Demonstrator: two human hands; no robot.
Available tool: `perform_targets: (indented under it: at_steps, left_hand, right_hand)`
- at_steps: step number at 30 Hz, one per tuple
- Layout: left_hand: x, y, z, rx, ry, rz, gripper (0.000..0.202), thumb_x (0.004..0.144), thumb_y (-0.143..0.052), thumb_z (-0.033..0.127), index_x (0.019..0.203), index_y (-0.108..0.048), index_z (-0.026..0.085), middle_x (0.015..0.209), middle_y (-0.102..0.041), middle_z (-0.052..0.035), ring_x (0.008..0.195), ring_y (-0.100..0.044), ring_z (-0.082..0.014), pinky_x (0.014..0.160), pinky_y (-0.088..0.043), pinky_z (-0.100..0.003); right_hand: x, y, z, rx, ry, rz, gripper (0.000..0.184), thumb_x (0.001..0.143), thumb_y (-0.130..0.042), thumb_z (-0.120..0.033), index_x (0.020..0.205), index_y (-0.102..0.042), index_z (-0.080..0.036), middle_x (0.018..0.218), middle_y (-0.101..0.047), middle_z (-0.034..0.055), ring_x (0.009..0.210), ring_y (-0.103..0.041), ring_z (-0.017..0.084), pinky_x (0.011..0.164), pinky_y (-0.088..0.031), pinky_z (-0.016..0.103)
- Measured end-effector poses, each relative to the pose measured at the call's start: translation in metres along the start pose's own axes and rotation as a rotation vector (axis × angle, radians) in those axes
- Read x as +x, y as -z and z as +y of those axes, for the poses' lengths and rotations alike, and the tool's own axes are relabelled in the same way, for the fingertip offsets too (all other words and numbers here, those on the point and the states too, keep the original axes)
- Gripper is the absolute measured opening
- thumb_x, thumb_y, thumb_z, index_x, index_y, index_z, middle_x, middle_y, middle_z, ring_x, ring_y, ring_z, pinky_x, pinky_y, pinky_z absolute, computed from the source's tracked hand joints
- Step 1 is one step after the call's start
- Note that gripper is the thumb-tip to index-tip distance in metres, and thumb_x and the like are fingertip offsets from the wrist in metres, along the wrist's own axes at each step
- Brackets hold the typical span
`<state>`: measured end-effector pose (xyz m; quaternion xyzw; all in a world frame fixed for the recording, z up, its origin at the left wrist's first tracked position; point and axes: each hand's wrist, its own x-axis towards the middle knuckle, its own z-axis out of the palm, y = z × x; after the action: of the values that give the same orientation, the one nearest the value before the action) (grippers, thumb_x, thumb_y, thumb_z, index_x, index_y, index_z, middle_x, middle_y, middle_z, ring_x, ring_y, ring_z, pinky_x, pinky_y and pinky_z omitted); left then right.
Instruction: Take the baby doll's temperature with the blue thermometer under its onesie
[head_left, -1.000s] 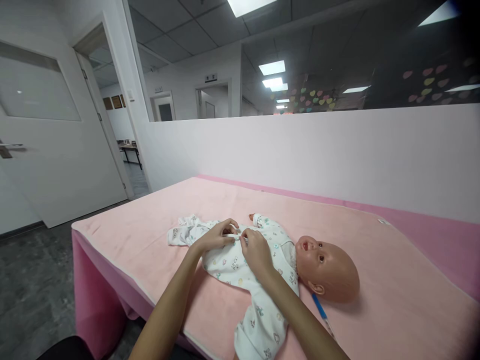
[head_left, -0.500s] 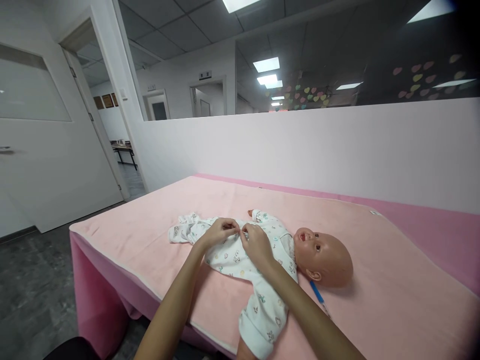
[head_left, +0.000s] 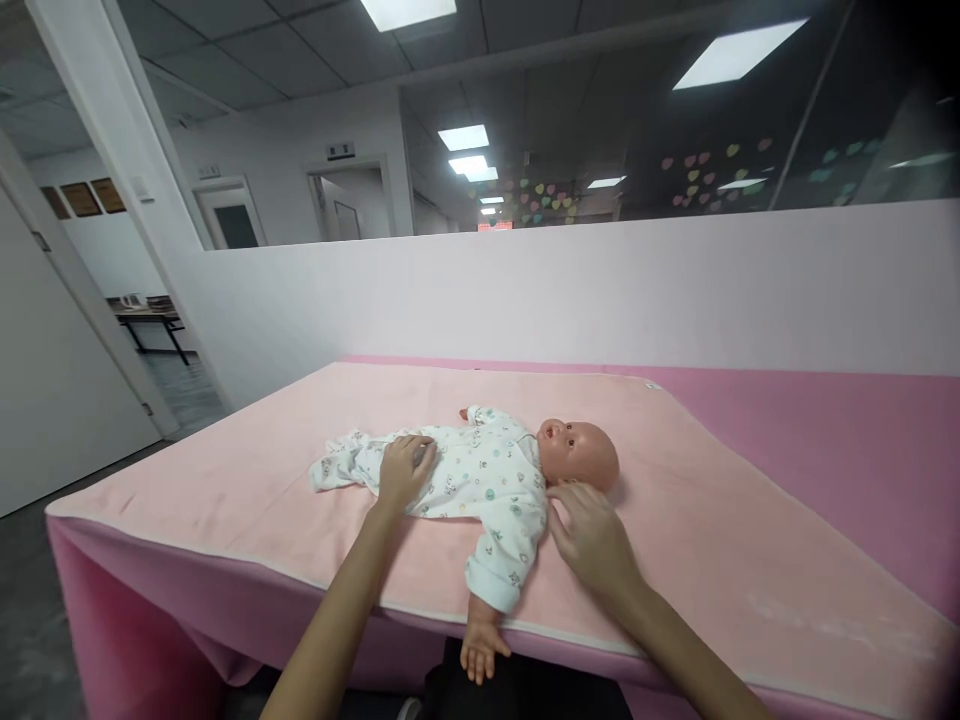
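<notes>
A baby doll [head_left: 574, 455] lies on its back, wearing a white printed onesie [head_left: 491, 480], its head toward the right. My left hand [head_left: 405, 470] rests on the onesie around the doll's hip, its fingers loosely bent and apart, with nothing visible in them. Beside the doll's neck and shoulder is my right hand [head_left: 596, 540], close to the pink cover, with thumb and fingers bent and slightly apart. Whatever lies under its palm is hidden, and the blue pen-like stick is out of sight. One bare doll hand [head_left: 482, 650] hangs over the near table edge.
A pale pink cover [head_left: 720, 560] lies over a darker pink cloth [head_left: 847, 450] on the table. Behind it runs a white half-wall [head_left: 570, 300] with glass above. A door [head_left: 60, 340] stands at the left.
My right hand has left the doll's belly and moved right to beside its neck. My left hand has stayed on the onesie. The blue stick has become hidden, and the view has turned right.
</notes>
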<state>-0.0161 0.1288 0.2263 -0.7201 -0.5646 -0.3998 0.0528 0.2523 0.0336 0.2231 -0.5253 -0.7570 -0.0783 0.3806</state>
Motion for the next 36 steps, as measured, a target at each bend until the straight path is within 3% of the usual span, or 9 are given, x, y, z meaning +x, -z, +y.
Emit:
perform_targets:
  at_steps: [3,6,11,17,22,25,30,34,36]
  left_hand:
    - [-0.002,-0.004,-0.008,0.125,0.126,0.12,0.032,0.081,-0.034,0.035,0.081,-0.061,0.02,0.087,-0.061,-0.0039,0.087,-0.049,-0.0182,0.08,-0.032,-0.032]
    - [-0.004,-0.007,-0.016,0.152,0.19,0.083,0.036,0.081,-0.032,0.04,0.074,-0.063,0.022,0.088,-0.061,-0.0032,0.089,-0.048,-0.0204,0.082,-0.029,-0.035]
    - [-0.008,-0.006,-0.018,0.092,0.12,0.036,0.03,0.081,-0.034,0.039,0.088,-0.062,0.029,0.102,-0.058,0.001,0.098,-0.045,-0.0194,0.088,-0.025,-0.037]
    - [-0.001,-0.001,-0.005,-0.137,-0.012,-0.021,0.032,0.076,-0.039,0.026,0.104,-0.055,0.022,0.108,-0.056,-0.0037,0.105,-0.043,-0.0198,0.094,-0.027,-0.036]
    - [0.025,0.007,0.003,-0.77,0.513,-0.137,0.038,0.072,-0.043,0.031,0.107,-0.049,0.017,0.105,-0.057,-0.0085,0.095,-0.054,-0.0181,0.078,-0.042,-0.029]
    - [0.039,0.014,0.007,-0.932,0.714,-0.131,0.044,0.068,-0.051,0.032,0.108,-0.043,0.015,0.1,-0.057,-0.0105,0.084,-0.058,-0.0174,0.068,-0.045,-0.028]
    - [0.046,0.019,0.014,-1.005,0.696,-0.019,0.039,0.065,-0.054,0.02,0.102,-0.044,0.013,0.093,-0.057,-0.0106,0.074,-0.059,-0.0142,0.066,-0.048,-0.028]
    - [0.048,0.023,0.012,-0.855,0.668,0.208,0.031,0.066,-0.046,0.018,0.096,-0.05,0.013,0.101,-0.055,-0.0096,0.088,-0.054,-0.0139,0.08,-0.043,-0.028]
    - [0.046,0.027,0.008,-0.759,0.603,0.226,0.028,0.065,-0.045,0.02,0.091,-0.054,0.016,0.102,-0.056,-0.0067,0.094,-0.052,-0.0152,0.086,-0.038,-0.029]
  right_hand:
    - [-0.036,0.016,0.026,-0.16,-0.223,-0.097,0.022,0.078,-0.043,-0.028,0.086,-0.059,-0.016,0.086,-0.06,0.007,0.084,-0.05,0.02,0.072,-0.037,0.031]
    - [-0.059,0.021,0.036,-0.254,-0.284,-0.195,0.022,0.076,-0.045,-0.03,0.077,-0.062,-0.017,0.085,-0.061,0.0074,0.085,-0.05,0.022,0.072,-0.036,0.031]
    - [-0.072,0.026,0.028,-0.262,-0.335,-0.194,0.026,0.078,-0.037,-0.023,0.074,-0.061,-0.018,0.075,-0.06,0.0047,0.077,-0.051,0.018,0.069,-0.033,0.028]
    - [-0.065,0.036,0.029,-0.202,-0.474,-0.137,0.025,0.077,-0.036,-0.029,0.076,-0.06,-0.021,0.074,-0.06,0.0033,0.071,-0.052,0.017,0.058,-0.03,0.025]
    - [-0.057,0.043,0.031,-0.163,-0.546,-0.178,0.027,0.078,-0.033,-0.032,0.073,-0.057,-0.023,0.061,-0.057,0.0019,0.058,-0.051,0.016,0.05,-0.025,0.024]
    - [-0.056,0.043,0.031,-0.129,-0.554,-0.18,0.026,0.078,-0.033,-0.033,0.076,-0.057,-0.023,0.061,-0.058,0.0016,0.059,-0.051,0.016,0.049,-0.024,0.023]
    - [-0.065,0.033,0.032,-0.062,-0.565,-0.173,0.028,0.078,-0.031,-0.036,0.075,-0.057,-0.024,0.059,-0.056,0.0005,0.056,-0.051,0.015,0.049,-0.025,0.022]
    - [-0.07,0.027,0.035,-0.023,-0.542,-0.153,0.029,0.079,-0.03,-0.036,0.073,-0.056,-0.024,0.059,-0.057,-0.0001,0.056,-0.05,0.015,0.05,-0.027,0.022]
    - [-0.07,0.026,0.037,-0.012,-0.533,-0.141,0.029,0.079,-0.03,-0.034,0.072,-0.056,-0.024,0.06,-0.056,0.0,0.056,-0.051,0.015,0.05,-0.028,0.022]
